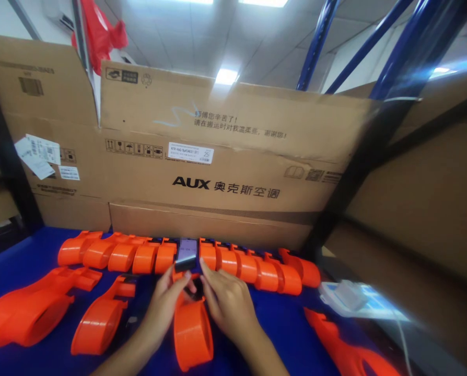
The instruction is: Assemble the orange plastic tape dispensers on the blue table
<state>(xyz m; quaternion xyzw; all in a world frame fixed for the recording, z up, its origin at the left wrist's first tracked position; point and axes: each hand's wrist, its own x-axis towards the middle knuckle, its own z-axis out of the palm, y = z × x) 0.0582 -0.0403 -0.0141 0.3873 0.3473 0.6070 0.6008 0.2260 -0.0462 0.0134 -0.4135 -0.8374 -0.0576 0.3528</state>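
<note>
An orange plastic piece with a wide ring (193,334) and a narrow neck hangs between my hands, low in the middle. My left hand (170,293) pinches its upper end, thumb and fingers closed. My right hand (229,298) closes on the same end from the other side, its index finger reaching forward. A dark part lies between the fingertips, partly hidden. Just beyond them a small device with a lit screen (188,248) shows digits; whether my fingers touch it I cannot tell.
Several similar orange pieces (121,256) line the back of the blue surface (257,334). Others lie left (100,321) and right (347,347). A white power strip (361,300) with a cable sits at right. A cardboard wall (233,172) and dark rack post (347,177) stand behind.
</note>
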